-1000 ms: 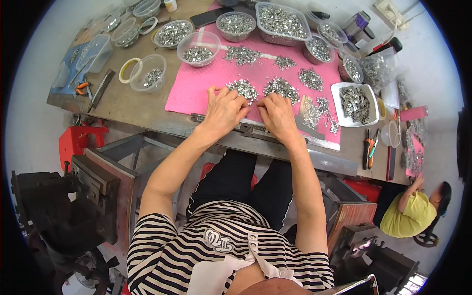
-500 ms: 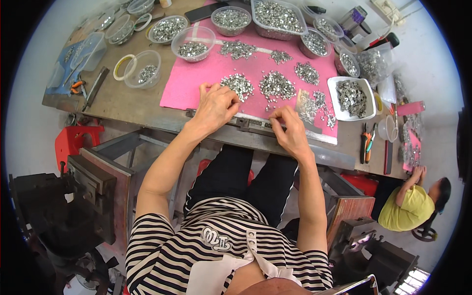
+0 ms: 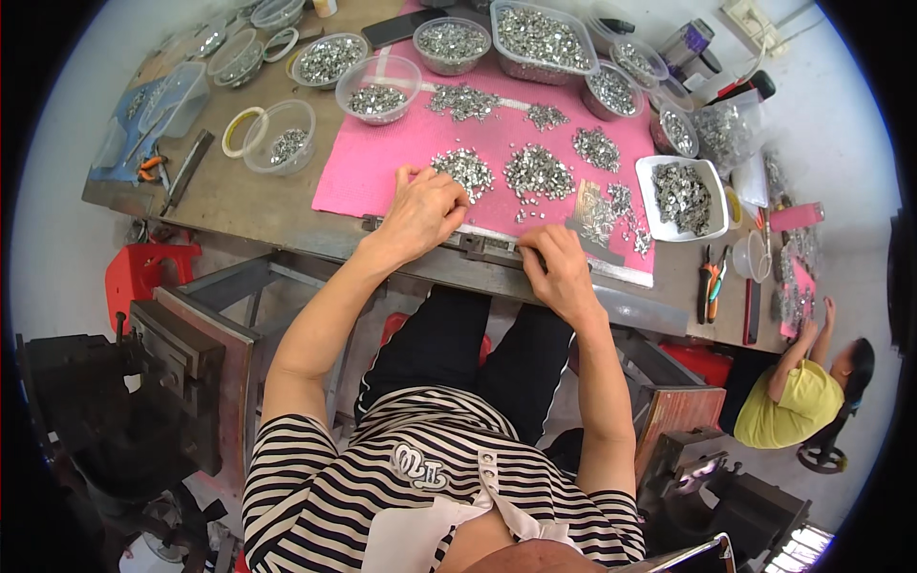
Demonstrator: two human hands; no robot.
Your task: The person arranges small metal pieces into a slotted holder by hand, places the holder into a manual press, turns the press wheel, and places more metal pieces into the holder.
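A dark metal strip-shaped fixture point(image 3: 485, 247) lies along the front edge of the pink mat point(image 3: 355, 177). My left hand point(image 3: 423, 212) is curled over its left part, thumb and fingers pinched together; whatever they may hold is hidden. At the fixture's right part, my right hand point(image 3: 562, 265) has its fingertips closed together, touching or just above it, and any piece between them is too small to see. Just beyond my hands are two heaps of small silvery metal pieces, the left heap point(image 3: 464, 174) near my left fingers and the right heap point(image 3: 538, 174) farther right.
Clear bowls and a tub point(image 3: 542, 40) of metal pieces line the back. A white square dish point(image 3: 690, 170) and pliers point(image 3: 709, 286) are at right. At left are a tape roll point(image 3: 241, 132) and more pliers point(image 3: 153, 170). A person in yellow point(image 3: 793, 401) works at far right.
My right hand has moved slightly down and left, onto the fixture. My left hand stays nearly in place. The other person's hands have lifted a little.
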